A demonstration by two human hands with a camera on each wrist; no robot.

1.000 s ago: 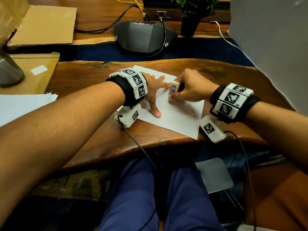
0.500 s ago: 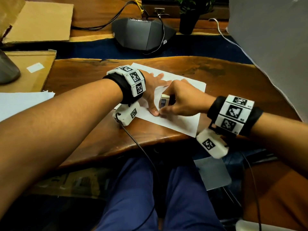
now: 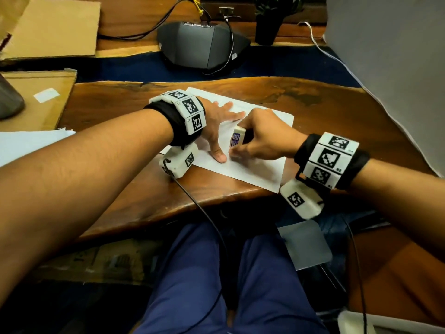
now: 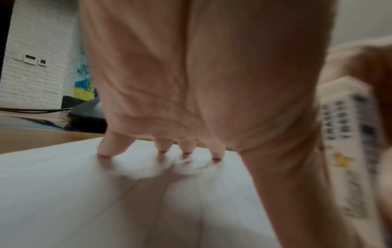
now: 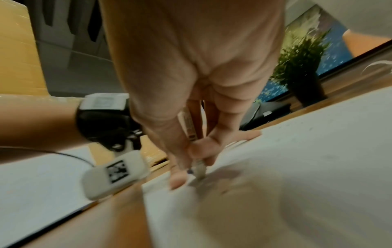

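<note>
A white sheet of paper (image 3: 260,162) lies on the wooden table (image 3: 120,145). My left hand (image 3: 220,124) lies flat on the sheet with fingers spread, and its fingertips (image 4: 162,147) press the paper (image 4: 84,193). My right hand (image 3: 260,141) grips a white eraser (image 3: 237,139) in a printed sleeve, standing on end beside my left thumb. The left wrist view shows the eraser (image 4: 347,134) blurred at the right edge. In the right wrist view the eraser (image 5: 191,132) is pinched between thumb and fingers, its tip on the paper (image 5: 297,167).
A dark grey device (image 3: 204,47) with cables sits beyond the sheet, next to a potted plant (image 3: 269,22). Cardboard (image 3: 55,27) and loose paper (image 3: 29,143) lie at the left. A grey panel (image 3: 395,63) stands at the right. The table's front edge (image 3: 192,208) is just below my wrists.
My right hand has drawn the eraser down the sheet toward me and to the left, ending beside my left thumb. The left hand has stayed pressed on the paper.
</note>
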